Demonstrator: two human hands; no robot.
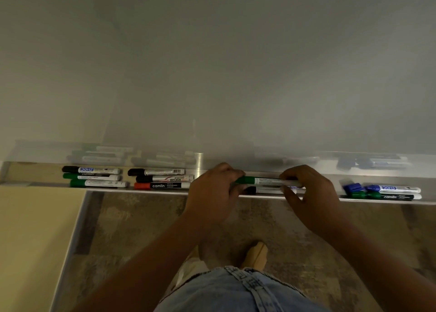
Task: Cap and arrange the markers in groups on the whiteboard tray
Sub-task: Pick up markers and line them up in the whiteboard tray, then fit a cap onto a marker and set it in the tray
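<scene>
Holds a green marker (266, 181) flat, just above the middle of the whiteboard tray (35, 173). Grips its green end with the left hand (212, 191) and pinches its white end with the right hand (311, 193). Has another marker (266, 190) lying right under it in the tray, black and green markers (94, 176) far left, black and red markers (162, 178) beside those, blue and green markers (387, 191) at right

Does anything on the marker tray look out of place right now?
At the right end of the tray: what looks like a loose blue cap lies left of the blue marker, and a loose green cap sits beside it. The capped markers further left lie parallel and tidy.
</scene>
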